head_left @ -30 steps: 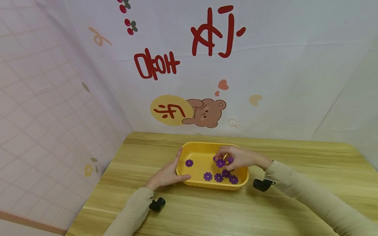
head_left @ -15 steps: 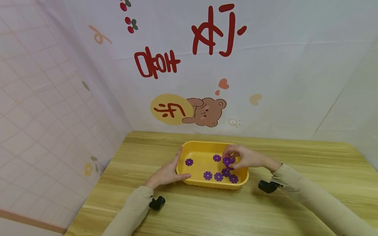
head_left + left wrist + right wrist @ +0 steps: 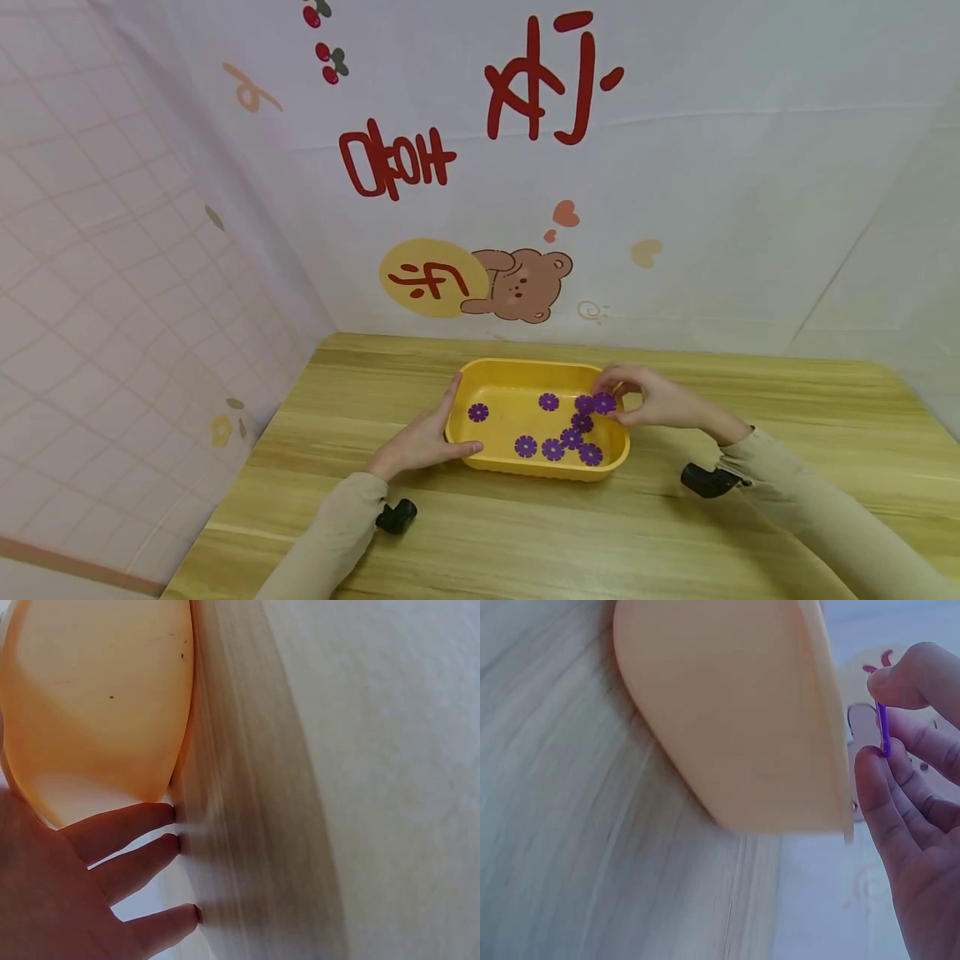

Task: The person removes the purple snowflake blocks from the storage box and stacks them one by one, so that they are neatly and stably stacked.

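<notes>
In the head view a yellow plastic tray (image 3: pixel 501 433) sits on the table. My left hand (image 3: pixel 420 437) rests against its left end, thumb over the front rim. The left wrist view shows that hand's fingers (image 3: pixel 135 829) fairly straight and spread along the outside. My right hand (image 3: pixel 652 402) pinches a purple notched snowflake disc (image 3: pixel 603 403) at the tray's right end. Seen edge-on in the right wrist view, the disc (image 3: pixel 886 733) is between thumb and fingertips, above the rim. Several similar discs lie inside, one alone at left (image 3: pixel 478 412), most grouped toward the right.
The wood-grain table (image 3: pixel 480 533) extends around the tray. Behind it hangs a pale wall cloth (image 3: pixel 712 208) printed with a bear and red characters. Dark wrist-worn devices are on both arms, the right one (image 3: pixel 708 481) just above the table.
My right hand has moved right with its pinched disc, from over the tray's inside to its right end, uncovering discs below. The left hand and tray have stayed put.
</notes>
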`<state>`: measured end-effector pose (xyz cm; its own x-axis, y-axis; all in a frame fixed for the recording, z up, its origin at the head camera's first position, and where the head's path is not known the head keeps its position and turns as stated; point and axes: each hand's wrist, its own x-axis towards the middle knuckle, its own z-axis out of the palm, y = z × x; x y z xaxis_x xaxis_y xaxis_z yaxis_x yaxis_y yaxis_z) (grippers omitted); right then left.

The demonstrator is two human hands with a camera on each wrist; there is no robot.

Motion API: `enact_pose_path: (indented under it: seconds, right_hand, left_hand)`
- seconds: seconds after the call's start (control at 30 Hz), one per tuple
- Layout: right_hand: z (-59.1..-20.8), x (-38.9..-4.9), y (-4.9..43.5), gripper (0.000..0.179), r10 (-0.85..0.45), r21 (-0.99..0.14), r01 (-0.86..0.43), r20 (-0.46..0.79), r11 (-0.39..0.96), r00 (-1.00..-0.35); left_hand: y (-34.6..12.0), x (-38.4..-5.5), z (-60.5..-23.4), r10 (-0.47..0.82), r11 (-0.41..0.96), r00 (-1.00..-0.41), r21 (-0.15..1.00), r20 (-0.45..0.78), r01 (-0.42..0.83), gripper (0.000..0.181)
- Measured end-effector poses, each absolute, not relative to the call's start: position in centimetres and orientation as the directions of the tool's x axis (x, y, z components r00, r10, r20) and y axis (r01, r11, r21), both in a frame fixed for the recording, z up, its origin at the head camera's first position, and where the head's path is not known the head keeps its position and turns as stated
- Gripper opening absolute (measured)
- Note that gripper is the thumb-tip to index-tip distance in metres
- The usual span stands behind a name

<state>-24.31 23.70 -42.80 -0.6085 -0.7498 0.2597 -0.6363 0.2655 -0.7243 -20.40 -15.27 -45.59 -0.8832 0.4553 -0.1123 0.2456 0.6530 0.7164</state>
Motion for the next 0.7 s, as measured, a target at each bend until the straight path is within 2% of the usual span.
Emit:
enact_pose_path:
  seconds: [0.2, 0.37, 0.7]
  right_hand:
    - [-42.9, -23.9, 25.1, 0.038, -0.706, -0.696, -0.653, 0.299, 0.3, -0.642]
    - [-42.7, -23.1, 25.8, 0.038, -0.686, -0.682, -0.669, 0.334, 0.297, -0.646]
    - [-45.0, -23.9, 29.0, 0.04, -0.65, -0.663, -0.681, 0.373, 0.312, -0.662]
  left_hand:
    - [-15.3, -20.4, -45.5, 0.459, 0.662, -0.881, 0.704, -0.111, 0.256, 0.115]
    - [-15.4, -20.4, -45.6, 0.469, 0.663, -0.878, 0.696, -0.096, 0.277, 0.115]
    - [-15.4, -20.5, -45.5, 0.468, 0.66, -0.878, 0.702, -0.105, 0.268, 0.115]
